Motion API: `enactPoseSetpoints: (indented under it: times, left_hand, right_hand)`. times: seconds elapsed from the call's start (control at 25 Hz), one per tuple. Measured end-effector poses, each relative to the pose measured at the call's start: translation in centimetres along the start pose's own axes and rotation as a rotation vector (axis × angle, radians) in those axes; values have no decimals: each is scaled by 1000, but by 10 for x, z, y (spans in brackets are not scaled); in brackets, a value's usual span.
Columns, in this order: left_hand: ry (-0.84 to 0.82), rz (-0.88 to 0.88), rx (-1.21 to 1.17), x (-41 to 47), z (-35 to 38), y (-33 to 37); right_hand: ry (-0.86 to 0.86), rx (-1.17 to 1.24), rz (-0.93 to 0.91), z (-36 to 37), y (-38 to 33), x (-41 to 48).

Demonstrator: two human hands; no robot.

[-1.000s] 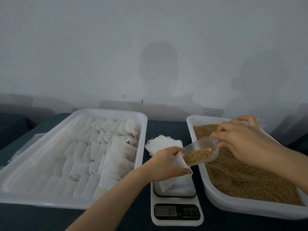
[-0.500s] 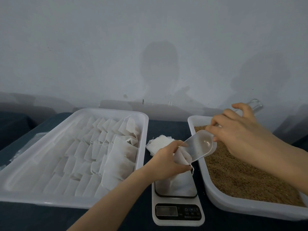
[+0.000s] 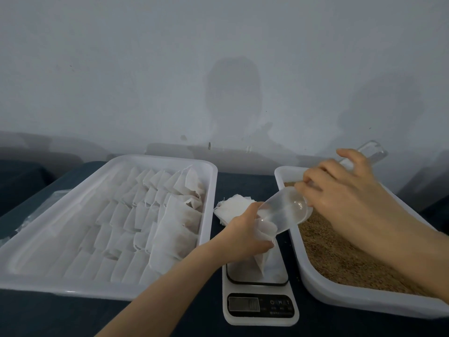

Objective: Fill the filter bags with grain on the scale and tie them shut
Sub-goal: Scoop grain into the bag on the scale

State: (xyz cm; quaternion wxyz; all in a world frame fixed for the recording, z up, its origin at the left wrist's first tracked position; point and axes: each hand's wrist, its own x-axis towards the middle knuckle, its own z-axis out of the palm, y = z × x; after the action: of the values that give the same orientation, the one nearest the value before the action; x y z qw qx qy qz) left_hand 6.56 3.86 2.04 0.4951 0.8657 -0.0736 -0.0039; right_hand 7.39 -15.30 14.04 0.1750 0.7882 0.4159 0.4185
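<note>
**Scoop tipped into the bag on the scale**

The thin white paper filter bag (image 3: 263, 262) stands upright on the steel platform of the white digital kitchen scale (image 3: 261, 306), between the two trays. Its top is crumpled and held open, and its lower part hangs down onto the platform. What it holds cannot be seen through the paper.

The left hand (image 3: 243, 233) reaches in from below, fingers curled round the bag's neck and gripping it just under the mouth. The right hand (image 3: 340, 190) comes across from the right, its fingers closed on the handle of a clear plastic scoop (image 3: 284, 212). The scoop tilts mouth-down into the bag's opening and looks empty.

Brown grain (image 3: 340, 259) fills the white plastic tray (image 3: 315, 285) to the right of the scale. To its left, the larger white tray (image 3: 73, 288) holds rows of white bags (image 3: 145, 215). A small stack of flat white bags (image 3: 233, 205) lies on the dark table just behind the scale.
</note>
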Motion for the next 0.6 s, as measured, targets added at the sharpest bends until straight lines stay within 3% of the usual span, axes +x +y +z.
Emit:
enactPoseSetpoints:
  times: [0.2,0.4,0.6]
  left_hand:
    - [-18,-25,15,1,0,-2]
    - [-18,-27,24,1,1,-4]
    - [-19,-41,1,4,2,-5]
  right_hand:
    - [32,-14,186,16,49,-21]
    - [-110,-27,273,67,97,-81]
    - [-272,11,238,90,91,-131]
